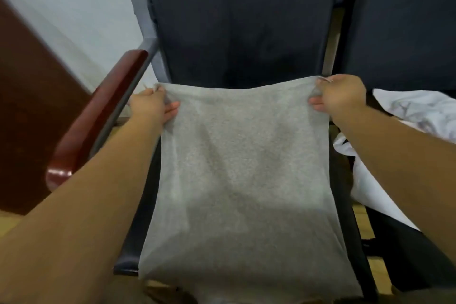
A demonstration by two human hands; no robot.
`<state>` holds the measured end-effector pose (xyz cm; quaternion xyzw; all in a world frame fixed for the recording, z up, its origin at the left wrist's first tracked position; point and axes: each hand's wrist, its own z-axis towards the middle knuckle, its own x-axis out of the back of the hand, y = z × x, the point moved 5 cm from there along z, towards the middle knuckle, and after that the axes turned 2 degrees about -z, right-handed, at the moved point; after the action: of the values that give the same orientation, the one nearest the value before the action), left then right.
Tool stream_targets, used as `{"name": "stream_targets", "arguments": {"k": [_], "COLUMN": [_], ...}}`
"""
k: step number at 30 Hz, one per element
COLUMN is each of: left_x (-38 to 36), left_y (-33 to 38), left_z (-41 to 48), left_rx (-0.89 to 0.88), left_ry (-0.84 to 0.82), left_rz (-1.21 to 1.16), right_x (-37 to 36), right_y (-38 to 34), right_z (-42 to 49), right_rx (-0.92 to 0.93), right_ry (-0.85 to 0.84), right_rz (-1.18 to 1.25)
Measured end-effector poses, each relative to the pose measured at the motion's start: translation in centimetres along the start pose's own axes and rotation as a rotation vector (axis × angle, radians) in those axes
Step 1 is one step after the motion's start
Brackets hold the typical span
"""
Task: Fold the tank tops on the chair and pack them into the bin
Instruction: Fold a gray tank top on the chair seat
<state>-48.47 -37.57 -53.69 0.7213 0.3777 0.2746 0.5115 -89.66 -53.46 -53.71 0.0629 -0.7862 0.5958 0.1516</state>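
Grey tank top [243,170] spread flat over the dark chair [244,29] seat, near edge hanging toward 6 o'clock. Left hand [151,106] pinches its far corner at 9 o'clock; right hand [339,94] pinches the far corner at 3 o'clock. White garments [404,116] lie on the adjacent seat at 3 o'clock. Wooden armrest [98,111] at 9 o'clock.

Backrest [241,20] rises close behind the left hand [153,106] and right hand [340,96], closing the way forward. The wooden armrest [98,111] bounds the left side, just beside the left forearm. The grey tank top [241,168] the hands grip covers the seat. The right side opens onto the neighbouring seat, where heaped white garments [414,111] lie. The space above the cloth is open.
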Motion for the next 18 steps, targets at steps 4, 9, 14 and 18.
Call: {"name": "stream_targets", "arguments": {"k": [4, 9, 14, 18], "left_x": [-1.6, -2.9, -2.2, -0.9], "left_y": [-2.2, -4.4, -5.2, -5.0], "left_z": [4.5, 6.6, 8.6, 10.4], "left_rx": [0.068, 0.102, -0.034, -0.16], "left_ry": [0.018, 0.086, 0.097, 0.08], "left_rz": [0.049, 0.175, 0.447, 0.655], "right_x": [-2.4, -4.4, -5.0, -4.9], "right_y": [1.7, 3.1, 4.2, 4.7], "right_z": [2.6, 4.5, 5.8, 6.2], "right_rx": [-0.001, 0.001, 0.093, 0.178], "right_ry": [-0.019, -0.014, 0.036, 0.074], "right_rz": [-0.046, -0.093, -0.229, -0.278]}}
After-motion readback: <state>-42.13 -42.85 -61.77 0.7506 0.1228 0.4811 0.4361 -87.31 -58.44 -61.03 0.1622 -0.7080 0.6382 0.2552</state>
